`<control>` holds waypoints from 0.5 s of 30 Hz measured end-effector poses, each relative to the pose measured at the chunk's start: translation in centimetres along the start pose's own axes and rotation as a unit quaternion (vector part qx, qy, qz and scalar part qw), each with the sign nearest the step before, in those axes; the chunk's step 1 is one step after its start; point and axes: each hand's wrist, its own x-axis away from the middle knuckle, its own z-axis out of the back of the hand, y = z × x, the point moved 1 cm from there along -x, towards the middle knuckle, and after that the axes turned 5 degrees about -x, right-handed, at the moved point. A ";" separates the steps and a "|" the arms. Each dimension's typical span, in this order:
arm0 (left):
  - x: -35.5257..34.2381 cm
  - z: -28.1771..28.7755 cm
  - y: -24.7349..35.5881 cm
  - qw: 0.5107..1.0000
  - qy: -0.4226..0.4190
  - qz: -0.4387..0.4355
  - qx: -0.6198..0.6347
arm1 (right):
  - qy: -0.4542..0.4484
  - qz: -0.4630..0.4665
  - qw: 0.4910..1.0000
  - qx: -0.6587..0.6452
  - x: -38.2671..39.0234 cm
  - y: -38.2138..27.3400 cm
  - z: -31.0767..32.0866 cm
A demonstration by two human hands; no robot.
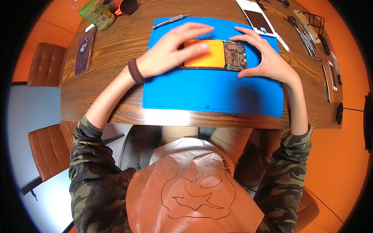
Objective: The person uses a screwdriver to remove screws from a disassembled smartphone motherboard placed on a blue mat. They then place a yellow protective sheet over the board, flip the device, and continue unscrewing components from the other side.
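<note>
An opened smartphone [235, 54] lies on a blue work mat [182, 89], its circuit board bare at the right end. A flat yellow-orange battery or sheet [211, 58] covers most of its middle. My left hand [171, 48], with a dark band at the wrist, reaches across the phone's left end. Its fingers are stretched out, and the thumb points over the yellow part; whether it touches is unclear. At the other end, my right hand [268, 58] spans the phone, thumb at the near edge and fingertips at the far edge.
A screwdriver [169, 21] rests on the mat's far left edge. Beyond the mat lies a white phone [256, 17]. Left are another phone [85, 51] and a green-labelled jar [97, 14]. Several thin tools [307, 39] and phone parts [328, 83] lie right on the wooden table [116, 85].
</note>
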 end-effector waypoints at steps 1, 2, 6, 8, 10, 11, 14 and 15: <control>-0.1 0.9 -0.3 0.998 0.019 -0.025 -0.048 | 0.001 -0.019 1.000 0.005 0.0 -0.2 0.0; -0.2 1.8 -0.6 0.994 0.052 -0.004 -0.098 | -0.001 -0.028 1.000 0.009 0.0 -0.4 0.0; 0.9 2.9 -1.5 0.904 0.160 0.086 -0.387 | 0.037 -0.033 0.993 0.111 -0.5 -2.1 -1.0; 1.3 2.3 -1.5 0.899 0.155 0.096 -0.398 | 0.052 -0.017 0.992 0.115 -0.9 -3.1 -2.1; 1.5 1.6 -1.3 0.906 0.161 0.100 -0.379 | 0.060 0.020 0.992 0.108 -1.5 -3.7 -2.8; 1.5 1.4 -1.2 0.910 0.141 0.131 -0.366 | 0.074 0.012 0.992 0.103 -1.7 -3.9 -3.0; 1.5 1.3 -0.7 0.921 0.130 0.150 -0.335 | 0.080 0.003 0.992 0.100 -2.2 -4.1 -3.1; 1.5 1.5 -0.6 0.924 0.133 0.149 -0.326 | 0.089 0.016 0.990 0.104 -2.3 -4.1 -3.1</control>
